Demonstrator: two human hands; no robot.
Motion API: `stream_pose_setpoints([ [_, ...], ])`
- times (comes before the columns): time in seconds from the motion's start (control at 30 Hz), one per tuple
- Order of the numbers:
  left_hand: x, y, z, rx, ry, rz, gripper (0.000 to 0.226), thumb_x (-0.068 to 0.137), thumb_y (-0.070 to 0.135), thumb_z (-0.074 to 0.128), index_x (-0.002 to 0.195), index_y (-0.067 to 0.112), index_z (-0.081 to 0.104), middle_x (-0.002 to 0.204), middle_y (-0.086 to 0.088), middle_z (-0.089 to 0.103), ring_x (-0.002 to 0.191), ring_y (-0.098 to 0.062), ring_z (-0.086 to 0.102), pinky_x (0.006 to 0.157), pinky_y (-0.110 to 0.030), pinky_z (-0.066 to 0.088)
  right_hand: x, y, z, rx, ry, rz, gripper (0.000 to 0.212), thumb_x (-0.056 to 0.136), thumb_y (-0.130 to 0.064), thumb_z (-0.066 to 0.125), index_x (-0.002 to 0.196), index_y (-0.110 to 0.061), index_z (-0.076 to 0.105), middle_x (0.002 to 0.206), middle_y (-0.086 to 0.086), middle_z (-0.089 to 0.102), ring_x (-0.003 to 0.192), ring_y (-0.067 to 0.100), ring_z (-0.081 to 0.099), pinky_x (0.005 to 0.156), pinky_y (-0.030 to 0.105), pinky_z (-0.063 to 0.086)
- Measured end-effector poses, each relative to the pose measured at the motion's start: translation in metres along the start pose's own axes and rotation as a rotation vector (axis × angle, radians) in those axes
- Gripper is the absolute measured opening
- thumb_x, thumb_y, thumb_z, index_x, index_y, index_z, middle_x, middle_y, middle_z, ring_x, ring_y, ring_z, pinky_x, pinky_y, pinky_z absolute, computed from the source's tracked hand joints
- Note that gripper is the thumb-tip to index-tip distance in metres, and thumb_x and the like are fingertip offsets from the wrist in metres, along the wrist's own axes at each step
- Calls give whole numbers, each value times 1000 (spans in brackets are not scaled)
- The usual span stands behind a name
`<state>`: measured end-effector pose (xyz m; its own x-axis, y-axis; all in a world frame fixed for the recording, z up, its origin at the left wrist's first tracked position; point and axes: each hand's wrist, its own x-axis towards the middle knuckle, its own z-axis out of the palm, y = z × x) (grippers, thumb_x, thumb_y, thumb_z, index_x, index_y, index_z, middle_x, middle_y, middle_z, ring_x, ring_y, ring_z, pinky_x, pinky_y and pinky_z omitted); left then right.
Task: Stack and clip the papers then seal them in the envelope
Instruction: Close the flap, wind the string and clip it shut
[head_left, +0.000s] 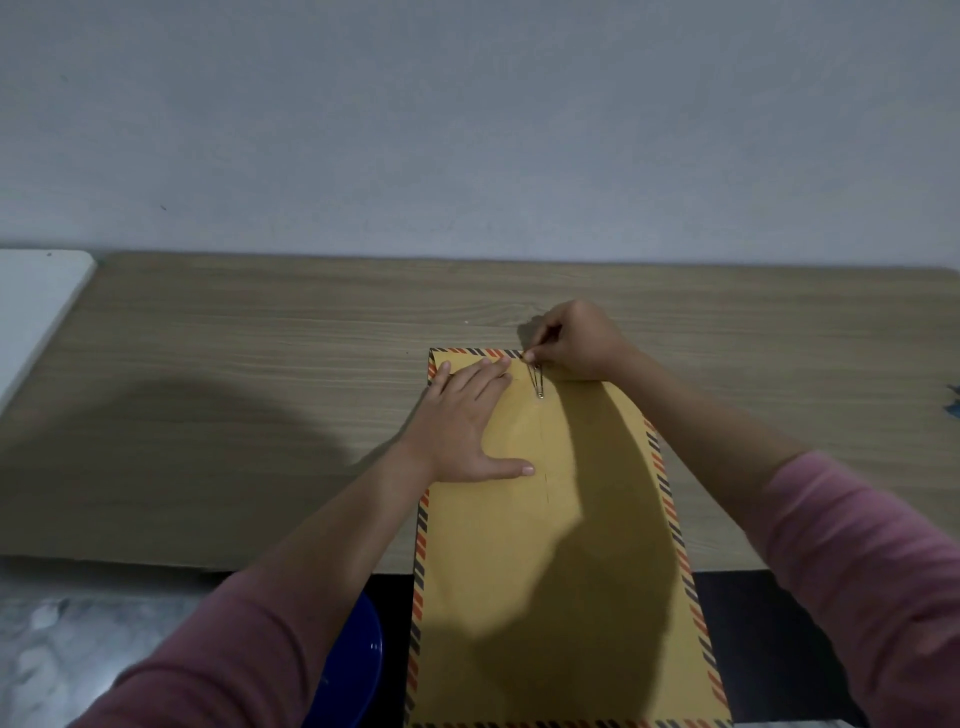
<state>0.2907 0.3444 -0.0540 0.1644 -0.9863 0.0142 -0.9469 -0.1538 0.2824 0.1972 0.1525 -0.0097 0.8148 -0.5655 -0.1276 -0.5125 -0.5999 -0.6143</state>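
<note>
Item one, the envelope (550, 545): brown paper with a striped border of red and dark slashes along its edges. We find it lying flat on the wooden table (260, 364), long side running away from us, its near end overhanging the table's front edge. Its flap at the far end is folded down onto the body. The papers themselves we cannot see.

Item two, a metal clip (537, 382): thin wire, lying across the folded flap near the middle of the far edge, pointing toward us. Whether it grips the flap fully or only rests on it we cannot tell.

Item three, our right hand (576, 340): at the envelope's far edge, fingers curled, thumb and forefinger pinched together on the far end of the clip.

Item four, our left hand (467, 421): laid flat on the envelope's far left part, fingers straight and together, thumb spread toward the middle, pressing the flap and body down. Its fingertips lie just beside the clip.

Item five, pink sleeves (857, 561) on both forearms, pushed up short of the wrists.

Item six, surroundings: a pale wall (467, 130) behind the table, a white board (31, 306) at the table's far left, a blue rounded object (358, 660) below the table's front edge, and a mottled grey floor (62, 649).
</note>
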Motion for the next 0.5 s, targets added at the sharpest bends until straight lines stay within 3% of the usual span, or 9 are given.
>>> stream_pose_setpoints([
  [0.17, 0, 1, 0, 19, 2, -3, 112, 60, 88, 43, 147, 19, 25, 158, 10, 12, 146, -12, 10, 118, -46, -1, 7, 6, -1, 94, 8, 84, 16, 63, -21, 85, 69, -11, 74, 54, -7, 61, 45, 0, 49, 44, 10, 33],
  [0.27, 0, 1, -1, 26, 1, -7, 112, 60, 88, 43, 146, 19, 25, 158, 10, 13, 145, -12, 12, 118, -44, 1, 9, 6, -1, 108, -11, 116, 17, 62, -22, 85, 70, -10, 75, 55, -5, 62, 50, 4, 50, 48, 16, 37],
  [0.4, 1, 2, -2, 29, -9, -13, 113, 59, 88, 43, 146, 19, 25, 158, 11, 12, 145, -12, 13, 118, -43, 2, 5, 10, -6, 127, 3, 134, 14, 65, -18, 84, 71, -8, 75, 56, -4, 61, 50, 4, 49, 43, 8, 33],
  [0.5, 0, 2, -2, 18, -18, -18, 113, 59, 88, 43, 147, 19, 24, 158, 11, 12, 145, -12, 12, 118, -42, 1, -4, 15, -8, 119, 39, 144, 14, 68, -15, 81, 72, -4, 74, 64, 5, 66, 57, 10, 54, 52, 19, 41],
])
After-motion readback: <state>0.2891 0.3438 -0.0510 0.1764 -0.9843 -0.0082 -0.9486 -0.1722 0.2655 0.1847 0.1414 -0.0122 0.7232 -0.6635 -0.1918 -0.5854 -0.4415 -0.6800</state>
